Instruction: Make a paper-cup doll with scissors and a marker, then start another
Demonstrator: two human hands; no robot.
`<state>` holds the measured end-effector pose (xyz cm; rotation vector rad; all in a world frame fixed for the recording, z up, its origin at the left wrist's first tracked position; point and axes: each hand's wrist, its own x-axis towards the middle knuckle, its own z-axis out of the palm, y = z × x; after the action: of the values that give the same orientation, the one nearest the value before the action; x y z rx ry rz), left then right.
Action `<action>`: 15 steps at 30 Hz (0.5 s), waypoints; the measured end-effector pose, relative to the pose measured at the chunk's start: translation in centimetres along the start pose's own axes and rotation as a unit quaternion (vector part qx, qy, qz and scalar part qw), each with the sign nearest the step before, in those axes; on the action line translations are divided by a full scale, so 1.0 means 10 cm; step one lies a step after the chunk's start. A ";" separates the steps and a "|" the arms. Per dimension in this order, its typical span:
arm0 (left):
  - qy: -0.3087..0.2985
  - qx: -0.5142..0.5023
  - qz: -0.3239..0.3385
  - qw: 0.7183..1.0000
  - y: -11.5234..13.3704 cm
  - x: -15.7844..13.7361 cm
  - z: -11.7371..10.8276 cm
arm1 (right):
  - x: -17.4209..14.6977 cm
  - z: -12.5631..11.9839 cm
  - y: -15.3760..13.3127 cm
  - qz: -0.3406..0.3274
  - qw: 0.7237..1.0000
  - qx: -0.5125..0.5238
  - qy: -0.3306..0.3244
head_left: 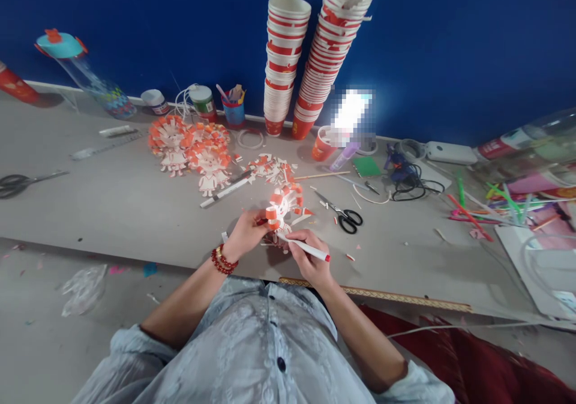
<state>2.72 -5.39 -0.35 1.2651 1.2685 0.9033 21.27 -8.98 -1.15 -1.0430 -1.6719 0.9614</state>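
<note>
Left grip [245, 234] is holding an orange-curled paper doll [282, 207] near frame centre, right grip [313, 267] is holding a white marker [310, 249] at its body, similar dolls [193, 152] are sitting left of centre

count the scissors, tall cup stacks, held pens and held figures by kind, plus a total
Scissors: 2
Tall cup stacks: 2
White pen in the right hand: 1
Orange-and-white figure in the left hand: 1
Total: 6

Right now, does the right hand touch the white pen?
Touching: the head view shows the right hand gripping the red-ended white pen by its barrel.
</note>
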 end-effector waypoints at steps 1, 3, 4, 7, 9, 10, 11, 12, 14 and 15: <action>-0.001 -0.001 -0.001 1.000 0.00 0.00 0.00 | 0.00 -0.01 0.00 -0.005 1.000 0.003 -0.004; -0.001 -0.009 -0.003 1.000 0.00 0.00 0.00 | -0.01 -0.02 0.00 -0.016 1.000 0.012 -0.007; 0.001 -0.014 -0.005 1.000 0.00 0.00 0.00 | -0.01 -0.02 0.00 -0.019 1.000 0.016 -0.005; 0.001 -0.031 -0.016 0.999 0.01 0.00 0.01 | -0.02 -0.02 0.01 -0.010 0.999 0.026 0.028; -0.010 -0.047 -0.027 0.998 0.02 0.00 0.01 | -0.02 -0.01 0.01 0.004 0.998 0.033 0.049; -0.014 -0.055 -0.031 0.998 0.03 -0.01 0.01 | -0.02 -0.01 0.01 0.010 0.998 0.036 0.055; -0.017 -0.061 -0.033 0.997 0.03 -0.01 0.01 | -0.02 0.00 0.01 0.015 0.998 0.038 0.055; -0.018 -0.066 -0.035 0.997 0.04 -0.01 0.01 | -0.01 0.01 0.01 0.017 0.998 0.039 0.052; -0.013 -0.067 -0.039 0.997 0.04 -0.01 0.01 | 0.00 0.01 0.00 0.017 0.998 0.033 0.045; -0.010 -0.064 -0.040 0.997 0.04 -0.01 0.01 | 0.00 0.01 0.00 0.015 0.999 0.027 0.044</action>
<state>2.87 -5.40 0.08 1.1116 1.2181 0.8977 21.15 -8.99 -1.20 -1.0612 -1.5547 0.9609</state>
